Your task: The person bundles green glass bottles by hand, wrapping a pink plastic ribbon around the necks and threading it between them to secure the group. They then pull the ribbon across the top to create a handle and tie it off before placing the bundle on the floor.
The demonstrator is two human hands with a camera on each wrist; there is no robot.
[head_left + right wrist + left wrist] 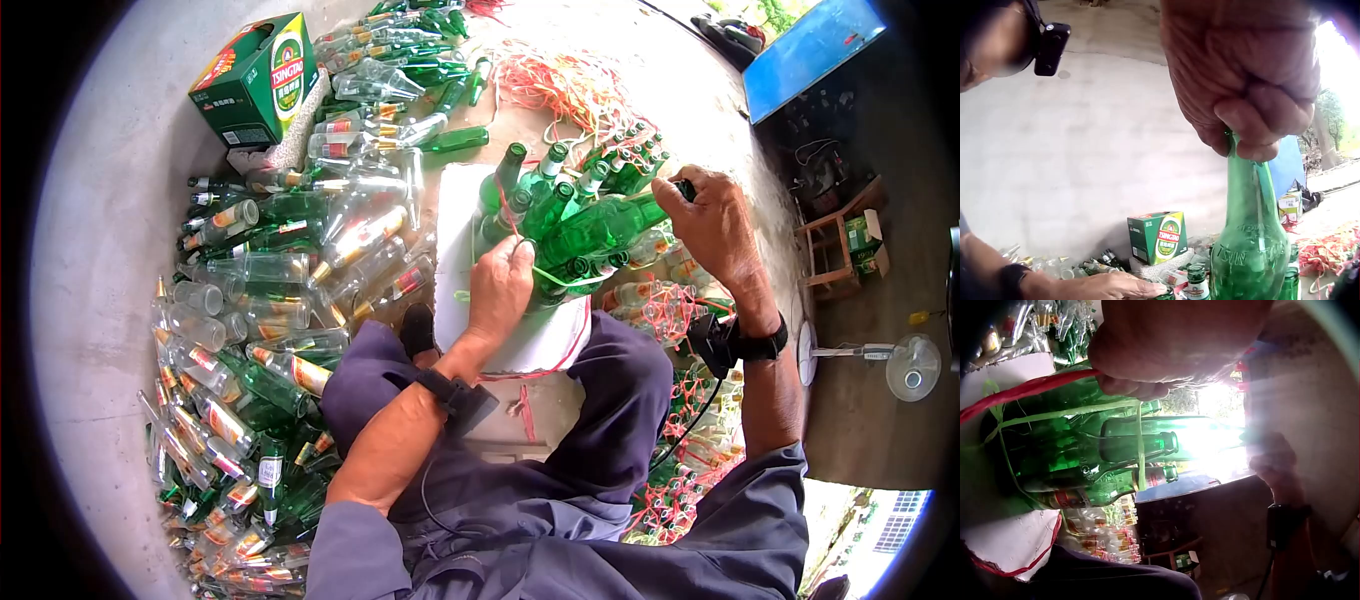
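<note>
Extending from right hand [714, 228] — bottle [597, 226]

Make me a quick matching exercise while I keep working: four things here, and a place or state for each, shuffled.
Column one:
1. Left hand
2. Right hand
3. Tsingtao box
4. White board

Column two:
A. Set on a pale block near the wall
B. Grips a green bottle by its neck
C. Underneath the bottle cluster
D. Holds a red string

Right pairs: 1-D, 2-B, 3-A, 4-C
</note>
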